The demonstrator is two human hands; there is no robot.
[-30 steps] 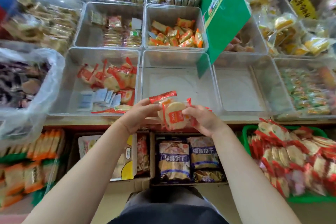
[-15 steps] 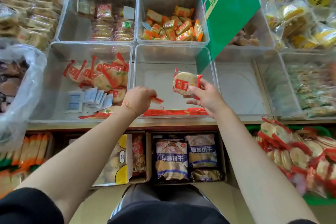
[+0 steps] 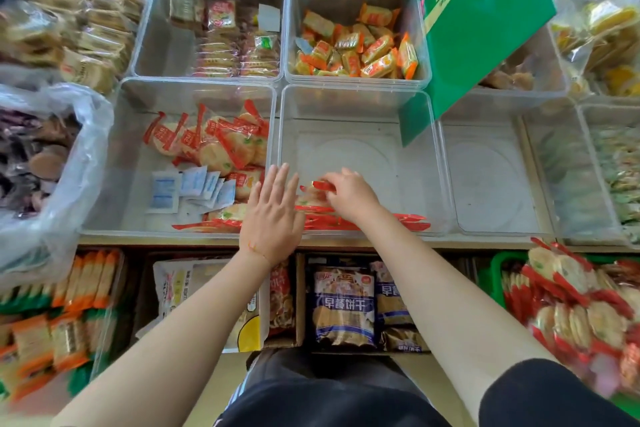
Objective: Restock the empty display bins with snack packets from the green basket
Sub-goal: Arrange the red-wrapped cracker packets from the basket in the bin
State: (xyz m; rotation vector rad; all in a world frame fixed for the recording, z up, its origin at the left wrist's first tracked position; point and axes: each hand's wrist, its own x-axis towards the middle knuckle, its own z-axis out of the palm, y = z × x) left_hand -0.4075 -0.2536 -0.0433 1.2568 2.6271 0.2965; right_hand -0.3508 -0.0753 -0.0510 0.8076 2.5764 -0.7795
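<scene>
The right hand reaches into the near middle bin, fingers curled round a red-edged packet held low over the few packets lying along the bin's front wall. The left hand hovers just beside it, over the rim between this bin and the left bin, fingers straight and spread, holding nothing. The left bin holds more red packets and some small blue sachets. The bin to the right shows only its bare floor. The green basket, heaped with the same packets, sits lower right, below the shelf edge.
</scene>
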